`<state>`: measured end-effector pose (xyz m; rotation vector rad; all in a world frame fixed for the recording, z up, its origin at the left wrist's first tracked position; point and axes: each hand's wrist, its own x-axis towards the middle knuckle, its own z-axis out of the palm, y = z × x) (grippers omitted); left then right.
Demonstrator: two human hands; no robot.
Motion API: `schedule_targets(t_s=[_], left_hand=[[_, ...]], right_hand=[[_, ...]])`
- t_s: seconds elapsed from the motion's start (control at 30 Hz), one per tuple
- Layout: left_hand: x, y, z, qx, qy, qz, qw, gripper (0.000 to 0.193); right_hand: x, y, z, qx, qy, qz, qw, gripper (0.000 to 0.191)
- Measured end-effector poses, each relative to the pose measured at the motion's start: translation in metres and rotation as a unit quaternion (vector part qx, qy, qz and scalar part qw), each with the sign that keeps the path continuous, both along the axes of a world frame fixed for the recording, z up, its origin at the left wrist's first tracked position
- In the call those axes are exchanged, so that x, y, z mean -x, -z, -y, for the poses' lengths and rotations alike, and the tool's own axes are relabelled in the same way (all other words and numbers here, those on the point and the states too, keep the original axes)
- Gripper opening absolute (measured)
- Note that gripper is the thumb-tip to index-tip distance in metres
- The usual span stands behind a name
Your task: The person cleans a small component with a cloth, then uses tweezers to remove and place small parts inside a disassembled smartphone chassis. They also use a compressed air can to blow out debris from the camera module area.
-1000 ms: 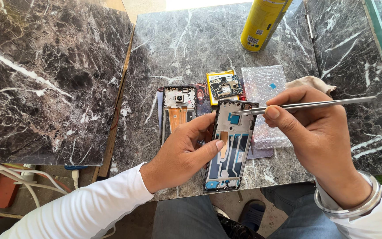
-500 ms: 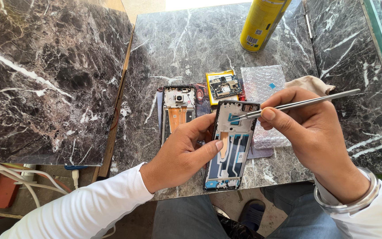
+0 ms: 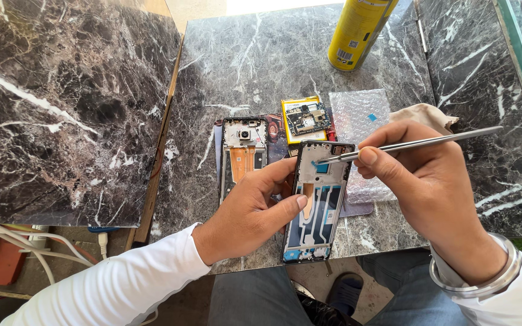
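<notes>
My left hand [image 3: 250,211] grips an opened phone frame [image 3: 316,208] by its left edge, thumb resting on its inner face. The frame is dark with blue and orange parts inside. My right hand [image 3: 433,181] holds metal tweezers [image 3: 406,143], whose tips touch a small blue patch near the top of the frame. A second opened phone body [image 3: 243,148] with a camera module and an orange flex lies on the marble table [image 3: 255,60] just left of the frame. A yellow battery with a circuit board [image 3: 305,118] on it lies behind.
A yellow spray can [image 3: 357,30] stands at the back of the table. A sheet of bubble wrap [image 3: 360,118] and a beige cloth [image 3: 421,113] lie near my right hand. A second marble slab [image 3: 61,102] is at left, with white cables [image 3: 13,238] below it.
The tweezers have shifted slightly, tips settling on the blue patch at the frame's top. My left hand and the frame have stayed about where they were.
</notes>
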<state>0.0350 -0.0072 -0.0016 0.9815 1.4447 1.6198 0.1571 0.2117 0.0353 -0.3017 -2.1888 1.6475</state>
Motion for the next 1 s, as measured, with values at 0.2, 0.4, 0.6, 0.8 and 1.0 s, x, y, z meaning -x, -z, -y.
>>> schedule_targets(t_s=[0.2, 0.4, 0.6, 0.8, 1.0], left_hand=[[0.001, 0.002, 0.0, 0.008, -0.006, -0.007, 1.0, 0.043], [0.0, -0.001, 0.0, 0.031, -0.008, 0.008, 0.999, 0.047], [0.0, -0.001, 0.0, 0.043, -0.015, 0.02, 0.999, 0.049], [0.0, 0.001, 0.0, -0.009, -0.007, -0.008, 1.0, 0.05], [0.0, -0.002, 0.001, 0.03, -0.009, 0.028, 0.999, 0.051]], right_hand=[[0.0, 0.003, -0.003, 0.006, -0.006, 0.006, 1.0, 0.019], [0.003, 0.005, -0.007, 0.054, -0.018, 0.009, 0.998, 0.019], [0.0, 0.004, -0.005, 0.045, -0.015, 0.009, 0.999, 0.019], [0.0, 0.003, -0.002, 0.026, -0.005, 0.002, 1.0, 0.019], [-0.004, 0.004, 0.007, -0.046, 0.029, -0.018, 0.998, 0.018]])
